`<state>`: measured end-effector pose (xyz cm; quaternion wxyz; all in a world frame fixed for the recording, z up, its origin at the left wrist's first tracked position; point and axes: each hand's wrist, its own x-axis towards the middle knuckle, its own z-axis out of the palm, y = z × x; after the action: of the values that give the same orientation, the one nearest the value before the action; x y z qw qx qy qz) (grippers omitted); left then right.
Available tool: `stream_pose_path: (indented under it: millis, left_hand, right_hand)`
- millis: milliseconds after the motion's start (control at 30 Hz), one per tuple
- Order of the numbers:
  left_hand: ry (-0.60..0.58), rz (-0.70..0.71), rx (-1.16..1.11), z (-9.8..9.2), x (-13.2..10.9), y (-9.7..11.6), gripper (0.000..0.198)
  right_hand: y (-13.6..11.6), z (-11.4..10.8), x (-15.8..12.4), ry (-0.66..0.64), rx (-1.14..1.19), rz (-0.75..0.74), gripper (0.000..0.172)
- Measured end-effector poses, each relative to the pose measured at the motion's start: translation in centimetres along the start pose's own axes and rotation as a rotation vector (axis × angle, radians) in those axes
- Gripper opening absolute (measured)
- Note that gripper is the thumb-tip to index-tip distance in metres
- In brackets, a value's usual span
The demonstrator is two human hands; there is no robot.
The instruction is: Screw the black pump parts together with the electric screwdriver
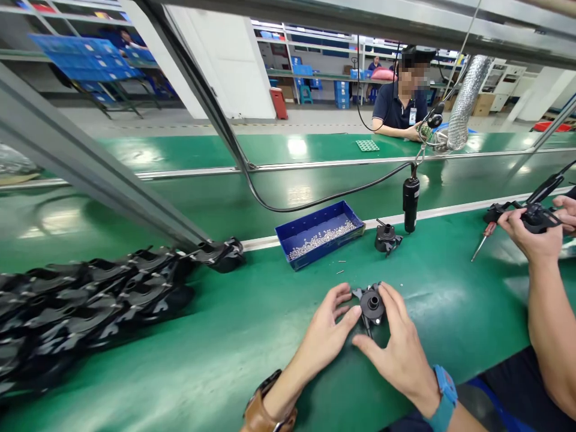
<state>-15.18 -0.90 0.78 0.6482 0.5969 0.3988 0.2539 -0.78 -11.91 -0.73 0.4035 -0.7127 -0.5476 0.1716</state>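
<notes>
A small black plastic part [371, 305] with a round hub lies on the green bench between my two hands. My left hand [326, 333] curls around its left side, thumb and fingertips touching it. From the right, my right hand [396, 345] grips the same part with its thumb underneath and fingers against its edge. A brown strap is on my left wrist and a blue watch on my right. A second black part [387, 237] stands farther back, untouched.
A blue tray [335, 215] of small silver screws sits behind the part. A black electric screwdriver [410, 204] hangs on a cable. A pile of black parts [90, 300] fills the left. A co-worker's hands [535, 231] hold a part at right, beside a red-handled screwdriver [482, 239]. Another person sits across the conveyor.
</notes>
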Motion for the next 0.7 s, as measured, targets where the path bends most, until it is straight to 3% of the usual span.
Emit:
stream_pose_path:
  millis: [100, 267, 467, 567, 633, 700]
  left_hand:
    - [0.048, -0.092, 0.067, 1.0, -0.3, 0.7, 0.055]
    - [0.077, -0.183, -0.115, 1.7, -0.3, 1.4, 0.053]
    - [-0.016, -0.303, -0.270, 1.2, -0.2, 2.3, 0.049]
    - [-0.051, -0.304, -0.243, 0.7, -0.3, 2.6, 0.047]
    - [0.006, -0.277, -0.173, 0.0, 0.1, 2.5, 0.049]
    - [0.115, -0.203, -0.085, -0.7, 0.9, 2.2, 0.051]
  right_hand:
    - [-0.2, 0.6, -0.2, 0.078, -0.013, 0.035, 0.085]
    - [-0.5, 1.2, -0.5, 0.133, -0.041, 0.046, 0.085]
    - [-1.2, 1.9, -1.3, 0.132, -0.055, 0.080, 0.093]
    - [-0.8, 1.1, -1.7, 0.113, -0.069, 0.047, 0.097]
    - [0.2, -0.5, -1.2, 0.140, -0.083, -0.004, 0.082]
    - [1.8, -2.6, 0.3, 0.193, -0.133, -0.026, 0.050]
